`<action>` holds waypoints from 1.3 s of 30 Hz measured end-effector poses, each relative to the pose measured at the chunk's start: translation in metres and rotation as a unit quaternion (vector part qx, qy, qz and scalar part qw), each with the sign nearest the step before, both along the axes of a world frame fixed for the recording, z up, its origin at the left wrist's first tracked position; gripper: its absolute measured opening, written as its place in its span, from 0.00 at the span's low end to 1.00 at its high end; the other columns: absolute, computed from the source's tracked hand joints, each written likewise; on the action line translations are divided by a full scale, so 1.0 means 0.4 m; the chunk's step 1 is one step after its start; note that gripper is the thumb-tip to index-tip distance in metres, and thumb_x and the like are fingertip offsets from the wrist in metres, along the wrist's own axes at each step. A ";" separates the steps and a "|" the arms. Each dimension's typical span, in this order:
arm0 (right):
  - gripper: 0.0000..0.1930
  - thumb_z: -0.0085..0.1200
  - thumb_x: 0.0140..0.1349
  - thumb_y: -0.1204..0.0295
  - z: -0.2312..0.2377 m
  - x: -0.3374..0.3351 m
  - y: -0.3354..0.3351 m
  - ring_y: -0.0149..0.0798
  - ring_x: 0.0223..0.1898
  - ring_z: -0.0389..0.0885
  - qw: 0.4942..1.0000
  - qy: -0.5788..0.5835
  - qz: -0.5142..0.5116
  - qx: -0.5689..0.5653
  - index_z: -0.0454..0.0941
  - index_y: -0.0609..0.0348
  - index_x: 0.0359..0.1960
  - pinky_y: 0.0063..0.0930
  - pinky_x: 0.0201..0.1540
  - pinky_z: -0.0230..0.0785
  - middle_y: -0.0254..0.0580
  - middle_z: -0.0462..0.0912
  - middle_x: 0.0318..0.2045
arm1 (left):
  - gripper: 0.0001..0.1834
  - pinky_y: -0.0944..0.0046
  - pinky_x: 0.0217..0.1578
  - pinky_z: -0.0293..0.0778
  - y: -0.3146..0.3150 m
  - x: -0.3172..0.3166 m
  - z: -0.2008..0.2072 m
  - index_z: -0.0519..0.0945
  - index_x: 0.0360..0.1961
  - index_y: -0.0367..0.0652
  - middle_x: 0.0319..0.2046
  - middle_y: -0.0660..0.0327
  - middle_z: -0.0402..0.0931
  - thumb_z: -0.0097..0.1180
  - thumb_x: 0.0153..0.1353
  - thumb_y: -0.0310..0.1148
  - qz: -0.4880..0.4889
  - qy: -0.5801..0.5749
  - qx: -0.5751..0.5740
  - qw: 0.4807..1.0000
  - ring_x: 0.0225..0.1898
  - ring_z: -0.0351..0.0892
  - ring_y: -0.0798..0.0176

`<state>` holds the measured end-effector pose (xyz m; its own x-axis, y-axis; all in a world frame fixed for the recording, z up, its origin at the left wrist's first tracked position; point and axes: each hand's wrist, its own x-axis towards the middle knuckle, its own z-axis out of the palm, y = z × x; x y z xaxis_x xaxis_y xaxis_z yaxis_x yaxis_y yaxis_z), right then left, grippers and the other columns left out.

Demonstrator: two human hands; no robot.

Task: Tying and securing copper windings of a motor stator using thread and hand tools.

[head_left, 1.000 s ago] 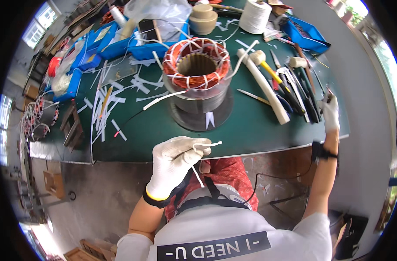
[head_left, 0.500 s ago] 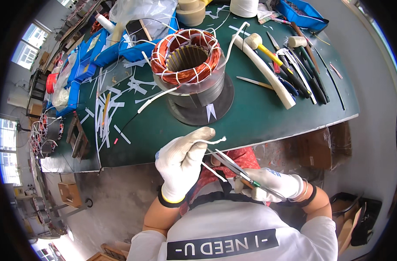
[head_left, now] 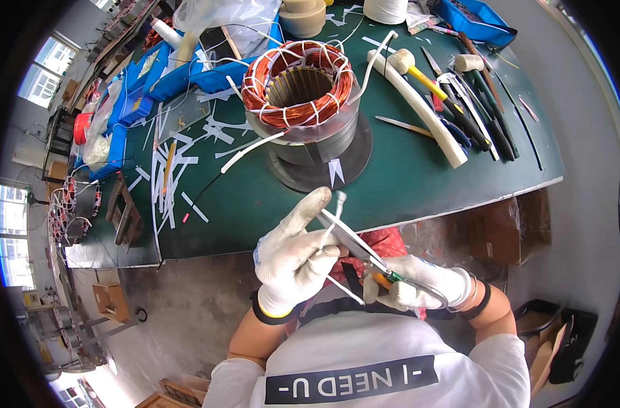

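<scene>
White gloves cover the left hand (head_left: 293, 262) and right hand (head_left: 422, 282), the left cuff edged yellow. The scissors (head_left: 356, 245) have silver blades; the cord (head_left: 338, 206) is white. Toward twelve o'clock, copper-red windings (head_left: 255, 102) wear white bands. The tabletop (head_left: 221, 231) is dark green, the bins (head_left: 134, 107) at ten o'clock blue.

This is a workshop for electrical windings that I'm standing in: a copper-wound stator (head_left: 298, 114), its ring laced with white cord, stands between the middle and the far edge of a green-topped workbench (head_left: 245, 228). Mallets (head_left: 425, 80) and other hand tools lie bunched toward the right edge, blue bins (head_left: 218, 80) crowd the far left corner, and cut white strips (head_left: 168, 180) litter the left part. Past the left edge sit more wound cores (head_left: 85, 198).
</scene>
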<state>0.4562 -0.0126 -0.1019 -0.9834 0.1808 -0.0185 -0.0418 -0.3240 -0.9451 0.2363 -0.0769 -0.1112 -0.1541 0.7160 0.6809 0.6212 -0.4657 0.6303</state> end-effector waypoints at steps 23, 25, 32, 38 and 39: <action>0.18 0.63 0.56 0.58 -0.096 0.118 -0.029 0.37 0.25 0.75 0.965 -0.033 -0.128 -0.228 0.77 0.64 0.33 0.30 0.34 0.70 0.38 0.78 0.25 | 0.06 0.65 0.28 0.77 0.007 0.011 -0.037 0.83 0.30 0.35 0.36 0.54 0.84 0.66 0.52 0.27 -0.235 -0.061 -0.105 0.964 0.30 0.84 0.58; 0.19 0.67 0.53 0.59 -0.013 0.070 0.009 0.34 0.26 0.75 0.965 -0.058 -0.247 -0.058 0.77 0.64 0.30 0.28 0.34 0.70 0.37 0.78 0.26 | 0.06 0.64 0.33 0.80 0.000 0.037 -0.056 0.84 0.31 0.37 0.36 0.55 0.84 0.65 0.52 0.26 -0.194 -0.042 -0.165 0.966 0.32 0.84 0.57; 0.07 0.61 0.57 0.73 0.014 0.046 -0.014 0.28 0.27 0.77 0.887 -0.227 -0.340 0.214 0.78 0.62 0.33 0.25 0.32 0.70 0.42 0.80 0.25 | 0.08 0.60 0.40 0.79 0.007 0.143 -0.064 0.83 0.36 0.34 0.38 0.50 0.83 0.63 0.54 0.25 -0.175 -0.063 -0.234 0.954 0.38 0.84 0.50; 0.04 0.59 0.58 0.75 -0.011 0.123 -0.024 0.26 0.23 0.72 0.875 -0.249 -0.352 0.220 0.77 0.61 0.31 0.25 0.28 0.67 0.35 0.77 0.21 | 0.07 0.63 0.40 0.78 -0.003 0.208 -0.118 0.83 0.35 0.31 0.41 0.45 0.82 0.60 0.59 0.26 -0.198 -0.195 -0.244 0.929 0.38 0.85 0.52; 0.04 0.59 0.57 0.76 -0.036 0.157 -0.022 0.26 0.23 0.72 0.868 -0.235 -0.364 0.244 0.77 0.61 0.31 0.25 0.27 0.67 0.34 0.76 0.21 | 0.08 0.64 0.40 0.77 0.002 0.206 -0.127 0.83 0.34 0.29 0.42 0.43 0.81 0.59 0.60 0.26 -0.198 -0.219 -0.252 0.921 0.39 0.85 0.55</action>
